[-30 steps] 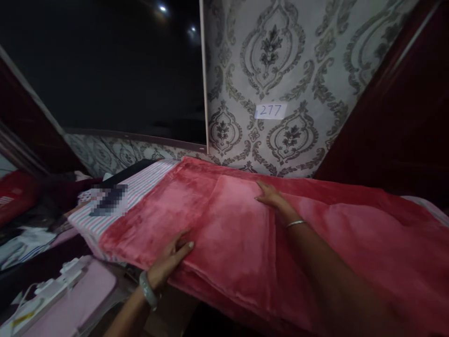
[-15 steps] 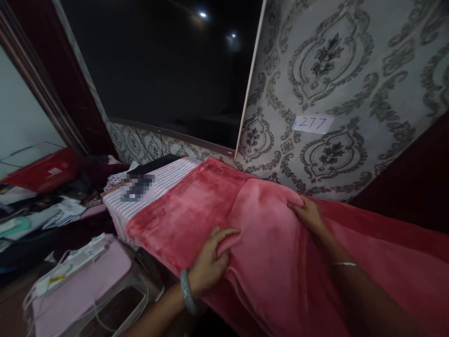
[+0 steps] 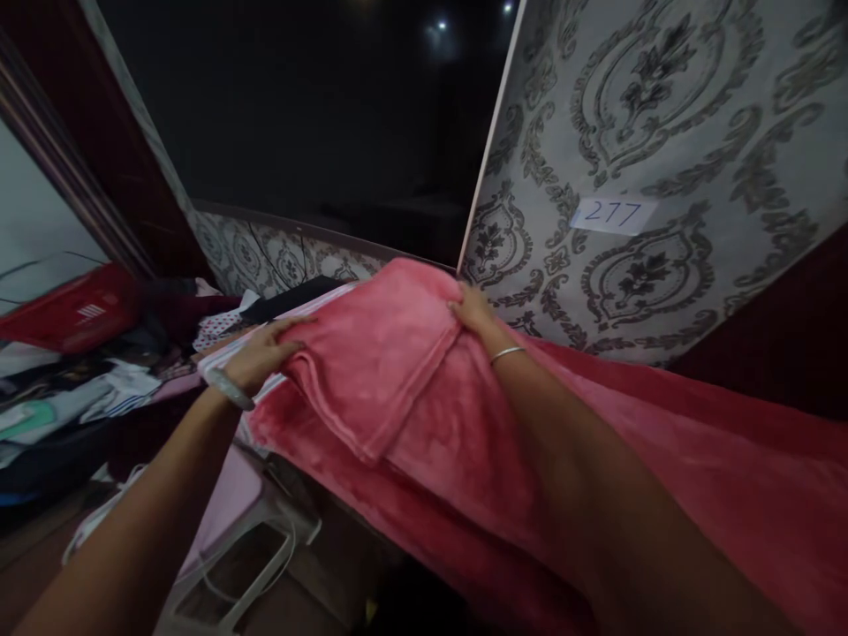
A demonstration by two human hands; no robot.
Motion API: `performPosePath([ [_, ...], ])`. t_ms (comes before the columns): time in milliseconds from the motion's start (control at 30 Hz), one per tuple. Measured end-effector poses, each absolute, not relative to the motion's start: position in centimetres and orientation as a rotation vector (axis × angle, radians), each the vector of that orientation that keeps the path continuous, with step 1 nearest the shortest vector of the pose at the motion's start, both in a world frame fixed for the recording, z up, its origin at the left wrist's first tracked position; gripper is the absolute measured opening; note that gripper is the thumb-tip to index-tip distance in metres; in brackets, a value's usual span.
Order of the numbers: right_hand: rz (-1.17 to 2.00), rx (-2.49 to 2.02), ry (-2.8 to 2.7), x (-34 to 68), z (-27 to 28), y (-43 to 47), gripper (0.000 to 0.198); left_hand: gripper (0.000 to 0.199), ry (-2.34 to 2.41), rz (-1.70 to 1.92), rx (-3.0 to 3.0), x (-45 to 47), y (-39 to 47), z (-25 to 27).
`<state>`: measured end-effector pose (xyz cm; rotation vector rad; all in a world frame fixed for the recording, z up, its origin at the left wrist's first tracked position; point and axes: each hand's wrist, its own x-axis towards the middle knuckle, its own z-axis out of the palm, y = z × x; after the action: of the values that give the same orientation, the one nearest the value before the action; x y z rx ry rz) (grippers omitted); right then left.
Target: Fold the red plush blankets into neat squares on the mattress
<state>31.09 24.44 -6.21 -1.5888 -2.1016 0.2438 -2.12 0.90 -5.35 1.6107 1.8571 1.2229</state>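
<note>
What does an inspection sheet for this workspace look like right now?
Surface: narrow board with a striped cover, mostly under cloth.
Job's things: pink blanket spread along it, one end folded over into a thick flap.
Clutter: clothes heap and red box at left.
Hands: left hand grips the flap's near corner; right hand grips its far edge; a bangle on each wrist.
Cables: white cord by a pink stool.
Surroundings: patterned wallpaper, label 277, dark screen.

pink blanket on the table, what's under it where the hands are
At the left end, a striped cloth peeks out beneath the pink blanket, by the left hand. The right hand rests on the folded part. Everything else underneath is covered.
</note>
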Motion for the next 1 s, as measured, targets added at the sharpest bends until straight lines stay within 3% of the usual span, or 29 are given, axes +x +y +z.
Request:
performPosePath([
  [67, 0.284, -1.715, -2.282, 29.0, -9.8, 23.0, 0.070, 0.066, 2.201, 0.985, 1.718, -3.7, 1.8, -8.7],
  [133, 0.324, -1.695, -2.399, 28.7, -12.7, 21.8, 0.062, 0.061, 2.367, 0.763, 1.898, -3.1, 1.8, -11.8],
  [333, 0.324, -1.564, -2.529, 34.0, -15.8, 20.6, 0.056, 0.051, 2.130, 0.361, 2.326, 5.4, -0.2, -16.7],
  [600, 0.265, -1.311, -2.466, 47.6, -18.0, 16.1, 0.048, 0.050, 1.988, 0.440, 2.305, 7.0, 0.0, -16.2],
  [833, 0.028, -1.820, -1.785, 63.2, -16.4, 8.5, 0.043, 0.053, 1.721, 0.827, 2.292, 10.1, 3.4, -15.5],
  [1000, -0.121, -2.118, -1.302, 73.5, -15.2, 1.1, 0.051, 0.057, 1.462, 0.924, 2.259, 17.7, 1.9, -9.5],
])
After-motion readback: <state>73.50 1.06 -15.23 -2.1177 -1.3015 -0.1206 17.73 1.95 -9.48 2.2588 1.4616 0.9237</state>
